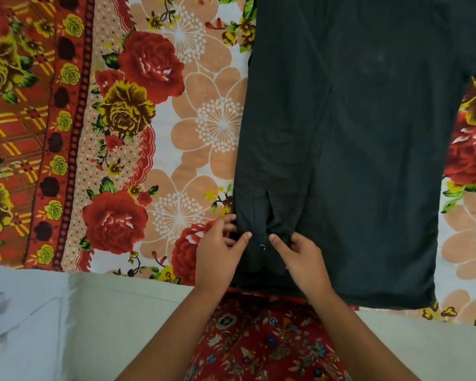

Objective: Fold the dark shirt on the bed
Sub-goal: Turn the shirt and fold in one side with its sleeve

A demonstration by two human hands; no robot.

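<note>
We can read no text, label, brand, number or sign anywhere in this view. The dark shirt (355,133) shows us only plain cloth and one small button (262,247) with no marking we can make out, and the bedsheet (149,105) carries a flower print without lettering.

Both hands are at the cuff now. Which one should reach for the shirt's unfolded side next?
Right, probably. The right hand pinches the cuff on the side nearest the wide unfolded half of the dark shirt; the left hand would have to cross over it.
</note>
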